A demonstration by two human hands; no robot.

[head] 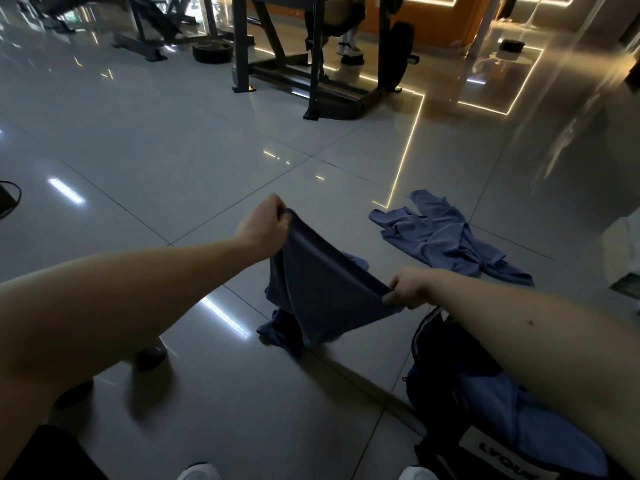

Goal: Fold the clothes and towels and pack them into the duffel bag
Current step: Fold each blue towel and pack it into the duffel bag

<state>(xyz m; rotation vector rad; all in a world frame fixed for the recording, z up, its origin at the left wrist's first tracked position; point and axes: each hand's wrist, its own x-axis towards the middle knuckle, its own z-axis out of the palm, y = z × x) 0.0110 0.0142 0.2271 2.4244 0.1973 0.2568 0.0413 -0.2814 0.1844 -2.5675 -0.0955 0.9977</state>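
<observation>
I hold a dark blue garment (322,289) stretched between both hands above the tiled floor; its lower part droops and touches the floor. My left hand (265,223) grips its upper left corner. My right hand (408,287) grips the other corner, lower and to the right. A second, lighter blue garment (440,233) lies crumpled on the floor further right. The black duffel bag (440,362) stands open at the lower right under my right forearm, with blue cloth (491,407) inside it.
A weight bench frame (311,74) and a weight plate (212,51) stand at the far side of the glossy floor. Another person's feet (350,50) show behind the frame. A white box (623,247) sits at the right edge. My white shoes (199,472) are at the bottom.
</observation>
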